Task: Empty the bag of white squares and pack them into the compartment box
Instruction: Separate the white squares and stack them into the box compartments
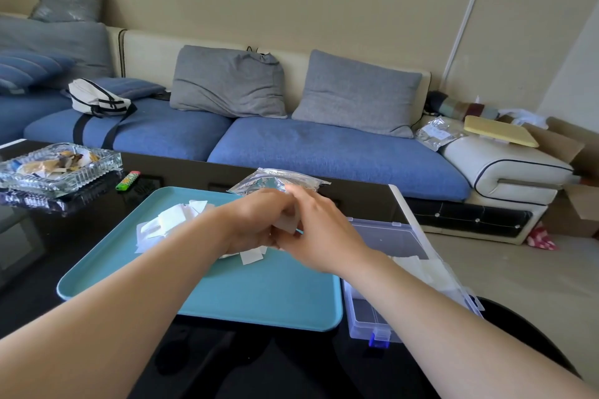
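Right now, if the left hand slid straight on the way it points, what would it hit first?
The right hand, pressed against the left hand above the teal plastic tray; both hold small white squares.

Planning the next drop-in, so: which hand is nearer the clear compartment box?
Right. The right hand sits just left of the compartment box, over the right side of the teal tray; the left hand meets it farther left, both holding white squares.
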A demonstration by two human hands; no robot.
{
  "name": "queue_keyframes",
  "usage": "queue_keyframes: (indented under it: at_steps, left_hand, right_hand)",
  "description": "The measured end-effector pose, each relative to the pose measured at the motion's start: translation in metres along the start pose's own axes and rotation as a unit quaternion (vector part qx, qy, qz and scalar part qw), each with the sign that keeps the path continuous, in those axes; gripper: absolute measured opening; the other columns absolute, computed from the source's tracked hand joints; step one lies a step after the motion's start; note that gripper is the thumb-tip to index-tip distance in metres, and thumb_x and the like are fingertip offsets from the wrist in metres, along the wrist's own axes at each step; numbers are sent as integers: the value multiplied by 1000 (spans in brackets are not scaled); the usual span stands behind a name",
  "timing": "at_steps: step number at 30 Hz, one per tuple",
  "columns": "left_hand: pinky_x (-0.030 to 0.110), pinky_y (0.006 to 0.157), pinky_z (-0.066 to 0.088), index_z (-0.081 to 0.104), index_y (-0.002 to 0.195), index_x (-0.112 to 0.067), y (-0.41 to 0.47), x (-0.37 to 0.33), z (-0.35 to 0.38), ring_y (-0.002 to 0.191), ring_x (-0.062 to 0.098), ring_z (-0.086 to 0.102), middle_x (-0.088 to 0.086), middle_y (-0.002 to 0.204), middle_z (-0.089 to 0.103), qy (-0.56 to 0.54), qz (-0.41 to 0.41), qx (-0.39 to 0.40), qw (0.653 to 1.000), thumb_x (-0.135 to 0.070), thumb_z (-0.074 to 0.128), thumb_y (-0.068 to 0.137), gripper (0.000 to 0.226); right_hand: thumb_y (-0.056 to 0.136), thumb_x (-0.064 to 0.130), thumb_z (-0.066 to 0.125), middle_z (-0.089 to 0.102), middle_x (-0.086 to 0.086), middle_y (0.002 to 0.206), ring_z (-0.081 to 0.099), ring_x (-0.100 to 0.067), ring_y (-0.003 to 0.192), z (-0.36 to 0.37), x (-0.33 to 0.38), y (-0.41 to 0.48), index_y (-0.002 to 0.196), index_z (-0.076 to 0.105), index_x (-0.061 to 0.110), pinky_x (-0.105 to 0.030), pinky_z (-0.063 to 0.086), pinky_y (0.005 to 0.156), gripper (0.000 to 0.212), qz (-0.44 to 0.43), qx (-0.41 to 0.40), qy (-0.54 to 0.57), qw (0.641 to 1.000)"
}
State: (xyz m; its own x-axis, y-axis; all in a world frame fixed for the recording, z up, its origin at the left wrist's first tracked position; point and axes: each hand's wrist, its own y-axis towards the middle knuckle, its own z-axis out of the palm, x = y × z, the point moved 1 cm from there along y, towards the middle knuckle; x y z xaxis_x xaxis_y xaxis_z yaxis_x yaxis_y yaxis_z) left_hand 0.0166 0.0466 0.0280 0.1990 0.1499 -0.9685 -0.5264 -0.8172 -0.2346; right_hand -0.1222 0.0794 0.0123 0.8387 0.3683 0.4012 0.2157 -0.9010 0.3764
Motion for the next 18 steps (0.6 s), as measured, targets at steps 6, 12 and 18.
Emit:
queue_keyframes:
  at_steps: [6, 12, 18]
  left_hand:
    - [40, 81, 59, 70, 125, -11, -2, -9, 5, 89, 26, 66, 10, 107, 76, -146, 8, -4, 989, -29, 40, 110, 38]
    - [42, 82, 58, 65, 131, -13, 3, -8, 19, 85, 26, 66, 12, 111, 74, -158, -2, -6, 987, -40, 34, 114, 45]
    - [33, 70, 48, 65, 122, -7, 8, -8, 43, 72, 18, 55, 7, 90, 70, -157, 17, -18, 987, -35, 31, 115, 44]
  right_hand:
    - [82, 42, 68, 67, 12, 113, 65, -18, 100, -11, -7, -2, 121, 57, 33, -44, 58, 80, 41, 20, -39, 52, 998]
    - [81, 42, 73, 66, 12, 104, 63, -19, 93, -23, -16, -11, 113, 56, 29, -45, 56, 77, 39, 22, -34, 24, 999]
    - [85, 39, 70, 74, 10, 87, 67, -8, 82, -44, -24, -24, 103, 73, 26, -29, 55, 72, 22, 71, -33, 139, 987]
